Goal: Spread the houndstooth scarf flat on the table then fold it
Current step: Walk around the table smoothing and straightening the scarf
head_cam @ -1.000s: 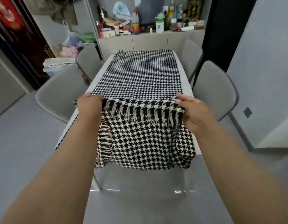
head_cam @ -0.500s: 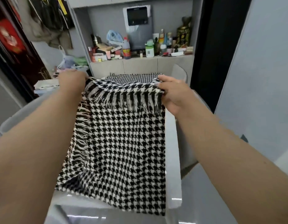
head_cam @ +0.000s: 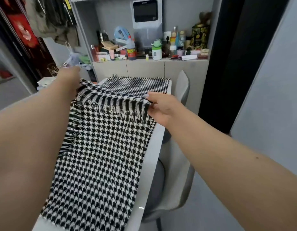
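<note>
The black-and-white houndstooth scarf (head_cam: 101, 157) lies lengthwise along the white table (head_cam: 149, 165). Its near fringed end is doubled over the far part and held a little above the cloth. My left hand (head_cam: 67, 80) grips the left corner of that fringed edge. My right hand (head_cam: 161, 107) pinches the right corner. The fringe hangs down between my hands. The far end of the scarf (head_cam: 136, 85) still lies flat at the table's far edge. My left forearm hides the scarf's left side.
A grey chair (head_cam: 174, 185) stands close to the table's right side, and another chair back (head_cam: 182, 87) rises at the far right. Behind the table a cabinet counter (head_cam: 149, 67) is crowded with bottles and boxes. A dark doorway opens at the right.
Both hands have carried the fringed end from near the table's front edge up and forward over the scarf, toward its far end. The view has moved closer to the table.
</note>
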Available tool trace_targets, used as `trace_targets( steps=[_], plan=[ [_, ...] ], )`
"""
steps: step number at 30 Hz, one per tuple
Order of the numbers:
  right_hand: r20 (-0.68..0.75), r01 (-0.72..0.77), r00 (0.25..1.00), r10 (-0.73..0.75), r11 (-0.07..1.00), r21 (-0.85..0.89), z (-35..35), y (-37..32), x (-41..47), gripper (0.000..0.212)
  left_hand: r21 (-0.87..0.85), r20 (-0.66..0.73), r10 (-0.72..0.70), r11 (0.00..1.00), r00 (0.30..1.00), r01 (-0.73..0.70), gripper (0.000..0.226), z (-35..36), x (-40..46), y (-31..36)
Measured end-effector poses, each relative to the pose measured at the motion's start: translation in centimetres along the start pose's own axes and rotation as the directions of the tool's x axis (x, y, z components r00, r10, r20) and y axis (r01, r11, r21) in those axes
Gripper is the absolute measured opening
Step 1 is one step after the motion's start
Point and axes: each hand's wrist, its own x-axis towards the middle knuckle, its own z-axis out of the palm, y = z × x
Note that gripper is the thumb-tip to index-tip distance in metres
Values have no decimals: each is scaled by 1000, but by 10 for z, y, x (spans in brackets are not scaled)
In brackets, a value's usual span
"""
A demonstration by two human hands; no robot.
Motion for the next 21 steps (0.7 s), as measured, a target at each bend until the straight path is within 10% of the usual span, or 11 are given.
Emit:
trace_targets(
  steps=[6,21],
  plan=[
    [88,-79,993,73,994,69,-25,-47,70,10,238,-57,31,971,998,-17,59,66,28,21],
    [87,-288,956,280,952,103,-86,-122,296,20,97,-132,-158,980,979,172,24,228,155,40]
  ],
)
